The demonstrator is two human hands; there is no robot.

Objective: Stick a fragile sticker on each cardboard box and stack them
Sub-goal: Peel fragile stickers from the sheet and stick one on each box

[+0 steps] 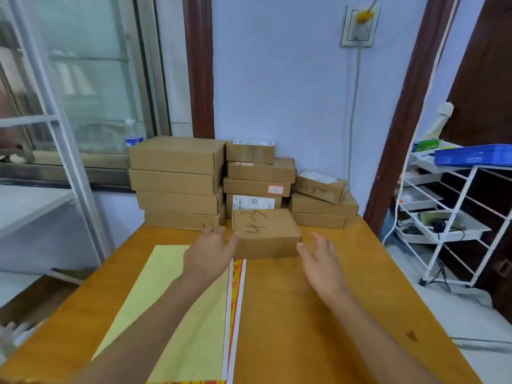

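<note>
small box [266, 232] sits mid-desk toward far edge, no sticker seen on it | left hand [209, 252] spread, thumb at box's left corner | right hand [321, 263] spread, just clear | risk: uneven squeeze, box knocked into stacks [177, 182] behind | sticker strip [235, 306] lies underneath, may be dragged

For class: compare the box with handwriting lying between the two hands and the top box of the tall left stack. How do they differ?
The handwritten box lies alone on the table; the top box of the left stack rests on three others. The handwritten box looks smaller and carries black marker writing; the stack's top box looks plain. Both are closed brown cardboard without a visible fragile sticker.
</note>
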